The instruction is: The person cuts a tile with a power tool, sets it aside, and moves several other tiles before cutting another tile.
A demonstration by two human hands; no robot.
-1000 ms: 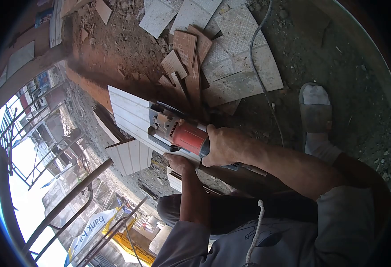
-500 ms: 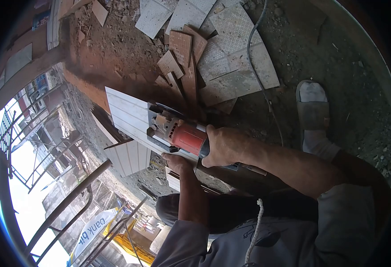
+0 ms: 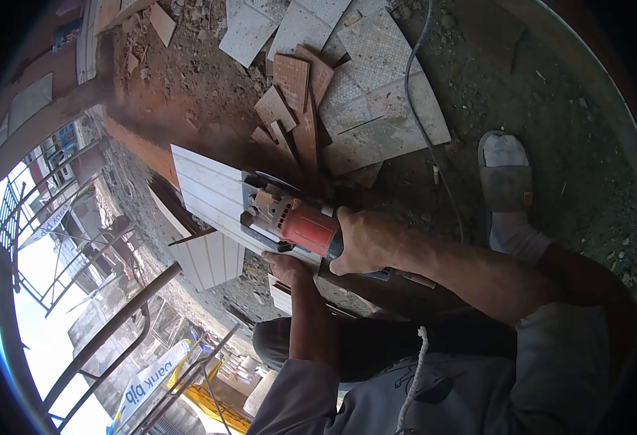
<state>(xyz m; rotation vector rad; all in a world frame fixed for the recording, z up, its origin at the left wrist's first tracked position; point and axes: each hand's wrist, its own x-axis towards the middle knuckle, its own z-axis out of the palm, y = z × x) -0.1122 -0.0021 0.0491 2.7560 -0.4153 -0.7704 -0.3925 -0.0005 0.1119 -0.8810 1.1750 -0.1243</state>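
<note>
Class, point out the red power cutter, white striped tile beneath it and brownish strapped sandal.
Red power cutter (image 3: 310, 230), head view: motor housing.
White striped tile (image 3: 208, 185), head view: bare left end.
Brownish strapped sandal (image 3: 506, 183), head view: wide strap.

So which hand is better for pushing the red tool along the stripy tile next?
Probably the right hand: it's wrapped around the back of the red tool. The left hand is busy holding the near edge of the stripy tile.

The power saw (image 3: 310, 230) is red, with black at its rear end. The tile (image 3: 206, 187) under it is white with thin, darker stripes. The drawstring (image 3: 417, 377) is off-white, the sweatshirt (image 3: 471, 395) grey.
</note>
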